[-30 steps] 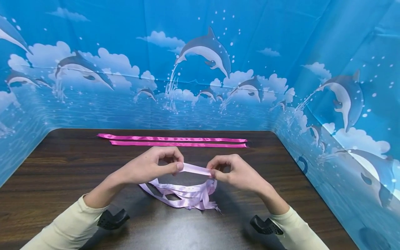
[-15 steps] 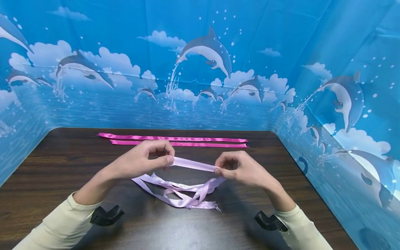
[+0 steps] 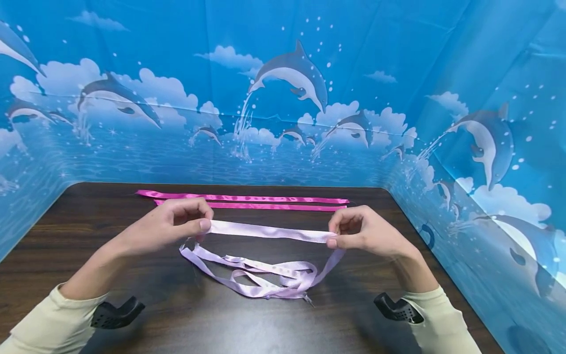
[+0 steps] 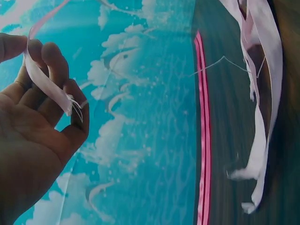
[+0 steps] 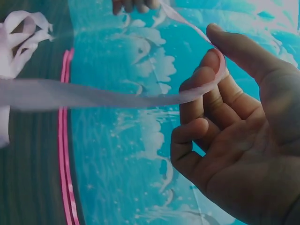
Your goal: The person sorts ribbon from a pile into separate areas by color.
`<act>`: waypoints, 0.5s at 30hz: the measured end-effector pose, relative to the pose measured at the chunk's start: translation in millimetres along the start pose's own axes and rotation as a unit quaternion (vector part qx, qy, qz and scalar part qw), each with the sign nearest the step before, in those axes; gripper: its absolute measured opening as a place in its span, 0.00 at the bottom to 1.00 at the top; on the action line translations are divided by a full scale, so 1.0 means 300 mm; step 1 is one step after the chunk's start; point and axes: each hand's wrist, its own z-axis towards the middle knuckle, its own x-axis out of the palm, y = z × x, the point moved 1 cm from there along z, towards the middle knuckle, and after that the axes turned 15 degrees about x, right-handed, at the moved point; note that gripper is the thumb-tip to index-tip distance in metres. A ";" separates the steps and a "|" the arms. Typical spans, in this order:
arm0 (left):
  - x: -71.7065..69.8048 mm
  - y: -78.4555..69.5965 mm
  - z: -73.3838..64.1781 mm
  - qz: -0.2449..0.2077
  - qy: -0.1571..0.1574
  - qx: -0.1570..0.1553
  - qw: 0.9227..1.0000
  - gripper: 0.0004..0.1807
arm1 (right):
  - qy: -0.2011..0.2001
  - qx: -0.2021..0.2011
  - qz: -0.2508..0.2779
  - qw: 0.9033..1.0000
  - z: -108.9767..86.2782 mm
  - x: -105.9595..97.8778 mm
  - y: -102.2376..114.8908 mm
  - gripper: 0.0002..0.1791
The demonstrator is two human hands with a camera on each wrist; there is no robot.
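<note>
A pale lilac satin ribbon (image 3: 269, 231) is stretched nearly level between both hands, above the table. My left hand (image 3: 174, 222) pinches it near one end between thumb and forefinger; in the left wrist view its frayed tip (image 4: 68, 107) hangs down across the curled fingers. With thumb and fingertips my right hand (image 3: 371, 231) pinches it further along, and from there the ribbon drops toward the table. Below the stretched length, a loose heap of lilac ribbons (image 3: 252, 290) lies in loops, with frayed ends at the left and front.
Two bright pink ribbons (image 3: 283, 207) lie side by side along the back of the dark wooden table (image 3: 66, 236). A blue dolphin-print sheet (image 3: 265, 157) stands behind the table and along its right side. Black wrist devices (image 3: 117, 313) are on both forearms.
Both hands have moved apart, left hand to the left and right hand to the right. The ribbon length between them has grown longer, and loops in the heap have shifted and loosened.
</note>
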 end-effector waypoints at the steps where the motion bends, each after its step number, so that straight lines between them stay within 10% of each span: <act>1: -0.009 0.002 -0.009 0.000 0.000 0.002 1.000 0.03 | -0.002 0.001 0.005 1.000 -0.004 -0.009 -0.001 0.05; 7: -0.077 0.030 -0.046 0.037 -0.014 0.008 0.999 0.05 | -0.024 0.003 0.044 0.999 -0.020 -0.064 -0.032 0.05; 15: -0.167 0.077 -0.091 0.070 -0.074 -0.066 0.993 0.09 | -0.026 -0.013 0.159 0.987 -0.024 -0.123 -0.083 0.04</act>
